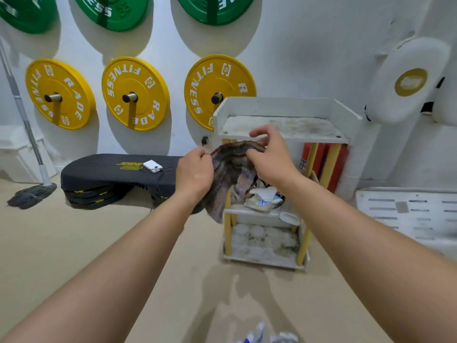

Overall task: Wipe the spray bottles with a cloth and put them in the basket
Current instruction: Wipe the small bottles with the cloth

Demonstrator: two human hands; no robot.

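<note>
Your left hand (195, 169) and right hand (269, 154) each pinch the top edge of the cloth (230, 167), held up before the shelf unit (284, 105). Its loose tail hangs beside the clutter (264, 198) on the middle shelf and could snag it. I see no spray bottle or basket plainly.

Soft woven cloth (230, 174); glossy yellow plates (135, 94); grimy painted shelf (284, 127).
</note>
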